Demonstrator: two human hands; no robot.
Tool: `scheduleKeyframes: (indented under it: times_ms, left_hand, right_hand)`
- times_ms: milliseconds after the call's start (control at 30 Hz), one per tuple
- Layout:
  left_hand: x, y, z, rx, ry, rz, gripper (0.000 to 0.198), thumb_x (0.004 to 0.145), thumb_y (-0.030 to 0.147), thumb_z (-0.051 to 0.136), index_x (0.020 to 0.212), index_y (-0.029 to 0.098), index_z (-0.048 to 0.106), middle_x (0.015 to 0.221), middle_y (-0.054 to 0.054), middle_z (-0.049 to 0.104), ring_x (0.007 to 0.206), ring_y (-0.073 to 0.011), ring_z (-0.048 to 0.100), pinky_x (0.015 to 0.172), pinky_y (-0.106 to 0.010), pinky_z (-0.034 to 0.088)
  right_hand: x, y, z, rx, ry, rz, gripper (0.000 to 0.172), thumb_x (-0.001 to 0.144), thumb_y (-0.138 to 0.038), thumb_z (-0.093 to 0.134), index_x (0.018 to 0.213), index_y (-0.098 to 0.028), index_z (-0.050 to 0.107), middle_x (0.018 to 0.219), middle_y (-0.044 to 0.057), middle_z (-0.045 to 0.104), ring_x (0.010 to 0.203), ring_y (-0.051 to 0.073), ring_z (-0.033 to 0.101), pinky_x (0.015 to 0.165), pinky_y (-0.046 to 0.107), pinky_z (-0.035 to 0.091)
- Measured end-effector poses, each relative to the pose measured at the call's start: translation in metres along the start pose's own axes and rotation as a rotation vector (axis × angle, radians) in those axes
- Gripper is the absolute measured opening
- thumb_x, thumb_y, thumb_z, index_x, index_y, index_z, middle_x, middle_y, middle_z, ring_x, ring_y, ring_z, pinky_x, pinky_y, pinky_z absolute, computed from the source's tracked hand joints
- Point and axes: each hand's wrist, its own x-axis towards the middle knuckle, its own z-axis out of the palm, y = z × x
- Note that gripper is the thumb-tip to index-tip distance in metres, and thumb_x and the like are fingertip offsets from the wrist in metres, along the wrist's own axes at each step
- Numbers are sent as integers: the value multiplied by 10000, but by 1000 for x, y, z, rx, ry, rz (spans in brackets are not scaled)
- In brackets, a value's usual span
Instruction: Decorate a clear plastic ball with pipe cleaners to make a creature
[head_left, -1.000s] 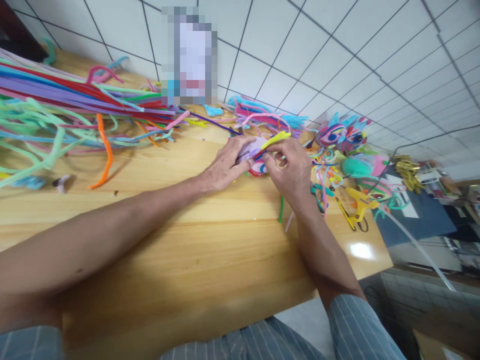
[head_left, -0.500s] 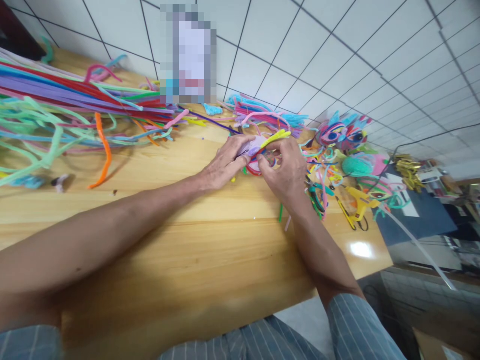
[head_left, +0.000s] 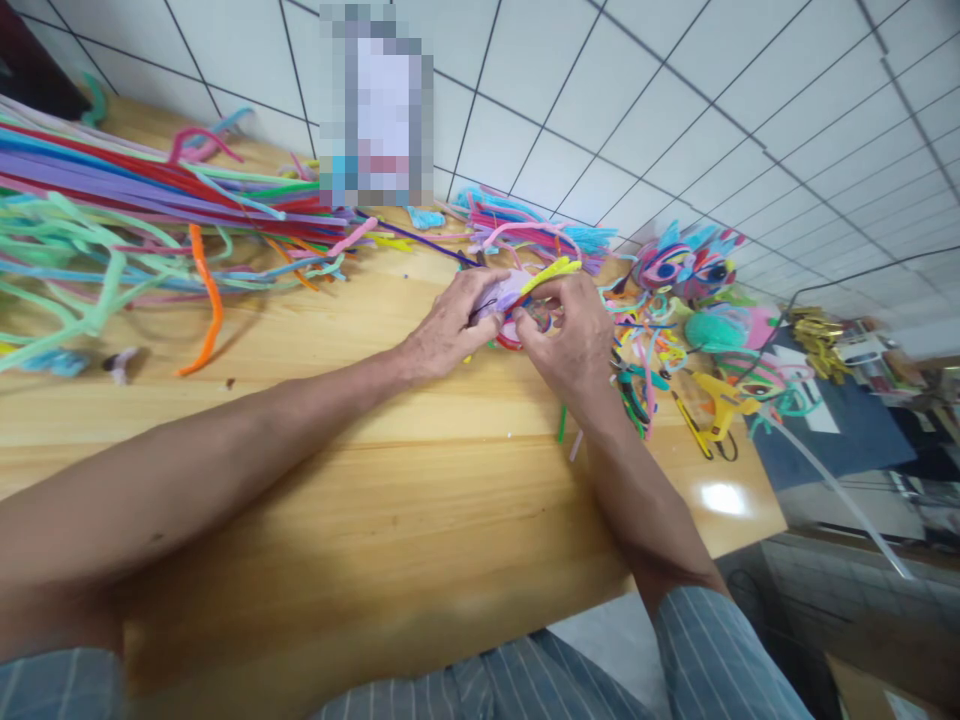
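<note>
Between my two hands, above the wooden table, is a small pipe-cleaner figure [head_left: 508, 289] in lilac, red and yellow. My left hand [head_left: 457, 318] is closed around its left side, thumb against the lilac part. On the other side my right hand [head_left: 568, 325] pinches it with thumb and bent forefinger, close to a yellow pipe-cleaner piece [head_left: 553, 272] that sticks out to the upper right. Fingers cover much of the figure, so its full shape is hidden. Near my right wrist lie green-handled pliers [head_left: 634, 397].
Long bundled pipe cleaners [head_left: 150, 185] and a pale green tangle [head_left: 67, 255] fill the left. Another bundle [head_left: 536, 230] lies behind my hands. A yellow glue gun [head_left: 721, 405], a yellow pen-like tool [head_left: 691, 425] and finished colourful figures [head_left: 686, 265] stand right. White tiled wall [head_left: 600, 110] behind.
The hands stay in almost the same place, both still on the figure. The figure has tilted slightly between the fingers, with less of its red lower part showing.
</note>
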Motion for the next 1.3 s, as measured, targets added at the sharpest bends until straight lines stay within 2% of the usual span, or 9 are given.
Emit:
scheduleKeyframes:
  times_ms: [100, 200, 567, 867, 1133, 1300]
  left_hand:
    - [1, 0, 1, 2, 8, 10, 586, 1040, 387, 594, 1617, 296, 551, 1648, -130, 643, 1565, -335, 591, 1385, -577, 458]
    - [1, 0, 1, 18, 11, -2, 601, 1024, 383, 599, 1618, 300, 551, 1635, -130, 655, 1552, -339, 598, 1375, -577, 466]
    - [1, 0, 1, 35, 7, 34, 605, 1033, 357, 586, 1623, 229, 545, 1656, -156, 639, 1571, -319, 584, 1375, -533, 452]
    - [-1, 0, 0, 18, 0, 12, 575, 1115, 548, 560, 1629, 290, 536, 1660, -150, 634, 1575, -347, 582, 1382, -588, 448]
    - [0, -2, 1, 13, 12, 17, 558, 1101, 517, 581, 1615, 302, 556, 1649, -135, 651, 1564, -329, 595, 1372, -561, 472]
    - [0, -1, 0, 14, -4, 11, 578, 1099, 510, 581, 1626, 276, 540, 1668, -141, 637, 1576, -328, 584, 1379, -559, 463]
  right_hand:
    - [1, 1, -1, 42, 7, 1, 80, 971, -283, 727, 1028, -297, 673, 1030, 61, 788, 966, 283, 753, 924, 469, 631]
    - [1, 2, -1, 54, -3, 18, 22, 1000, -282, 698, 1010, -295, 684, 1020, 55, 793, 944, 266, 757, 888, 440, 630]
    - [4, 0, -1, 22, 27, 27, 51, 956, -270, 723, 952, -297, 680, 966, 49, 796, 874, 262, 738, 825, 439, 615]
    - [3, 2, 1, -13, 26, 7, 53, 963, -280, 720, 961, -305, 673, 956, 43, 786, 858, 254, 724, 806, 430, 608]
    - [2, 1, 0, 9, 12, 23, 51, 972, -290, 709, 987, -308, 664, 981, 50, 773, 901, 268, 729, 854, 447, 616]
    - [-1, 0, 4, -5, 17, 30, 144, 935, -293, 760, 1026, -298, 649, 1038, 69, 770, 995, 297, 724, 939, 487, 620]
